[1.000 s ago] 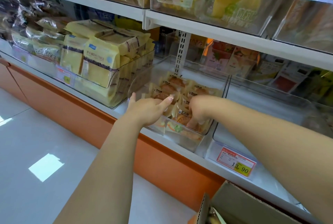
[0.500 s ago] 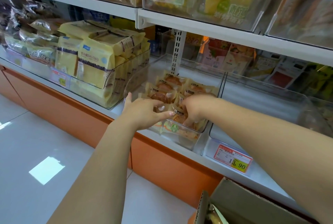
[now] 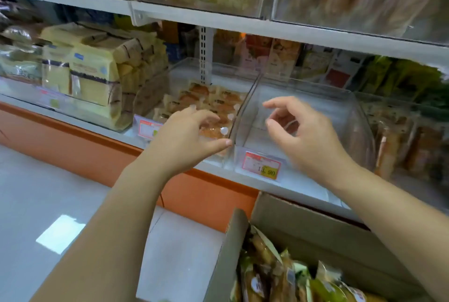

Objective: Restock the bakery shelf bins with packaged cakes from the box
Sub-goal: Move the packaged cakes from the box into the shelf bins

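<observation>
A clear shelf bin (image 3: 239, 109) holds several small packaged cakes (image 3: 209, 102) in orange-brown wrappers. My left hand (image 3: 187, 136) hovers over the bin's front, fingers loosely spread, holding nothing. My right hand (image 3: 303, 134) is in front of the neighbouring clear bin (image 3: 349, 107), which looks bare inside; its fingers are relaxed and hold nothing. A cardboard box (image 3: 303, 226) at the bottom right holds several packaged cakes (image 3: 279, 275) in green and yellow wrappers.
Yellow bread bags (image 3: 97, 75) fill the bin to the left. A price tag reading 13.90 (image 3: 263, 165) hangs on the shelf edge. An upper shelf (image 3: 218, 19) carries more clear bins. The orange shelf base (image 3: 73, 141) meets a white floor (image 3: 36, 204).
Both hands have come out of the cake bin and let go of the packs. My right hand moved right, in front of the neighbouring bin. The view tilted down, showing the box.
</observation>
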Demonstrator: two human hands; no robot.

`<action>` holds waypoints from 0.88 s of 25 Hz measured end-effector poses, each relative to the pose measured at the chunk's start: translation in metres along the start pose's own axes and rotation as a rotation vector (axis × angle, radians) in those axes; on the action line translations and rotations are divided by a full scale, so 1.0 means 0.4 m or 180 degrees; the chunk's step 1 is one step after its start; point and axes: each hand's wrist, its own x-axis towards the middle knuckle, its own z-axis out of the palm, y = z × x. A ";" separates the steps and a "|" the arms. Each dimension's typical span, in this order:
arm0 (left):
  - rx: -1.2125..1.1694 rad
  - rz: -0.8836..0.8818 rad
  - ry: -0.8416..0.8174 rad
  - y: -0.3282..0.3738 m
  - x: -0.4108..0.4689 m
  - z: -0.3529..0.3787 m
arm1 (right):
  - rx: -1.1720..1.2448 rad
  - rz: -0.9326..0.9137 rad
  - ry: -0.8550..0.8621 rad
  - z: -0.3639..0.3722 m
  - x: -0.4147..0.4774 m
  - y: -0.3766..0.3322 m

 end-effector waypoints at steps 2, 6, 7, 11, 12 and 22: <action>-0.0042 0.0249 -0.0437 0.098 -0.043 0.040 | 0.0078 0.0260 -0.0026 -0.046 -0.124 0.046; 0.0405 0.0623 -0.1939 0.228 -0.133 0.247 | -0.0600 0.1231 -0.1158 -0.090 -0.357 0.225; 0.0578 0.0667 -0.2217 0.241 -0.160 0.311 | -0.0837 0.1420 -0.1509 -0.089 -0.415 0.275; 0.0833 0.0530 -0.2883 0.219 -0.262 0.532 | -0.1007 0.2335 -0.2238 -0.072 -0.624 0.430; 0.0835 0.0463 -0.2930 0.199 -0.280 0.565 | -0.0932 0.2522 -0.2371 -0.065 -0.661 0.451; 0.1819 0.0948 -0.2127 0.181 -0.275 0.635 | -0.1087 0.2805 -0.2412 -0.096 -0.747 0.464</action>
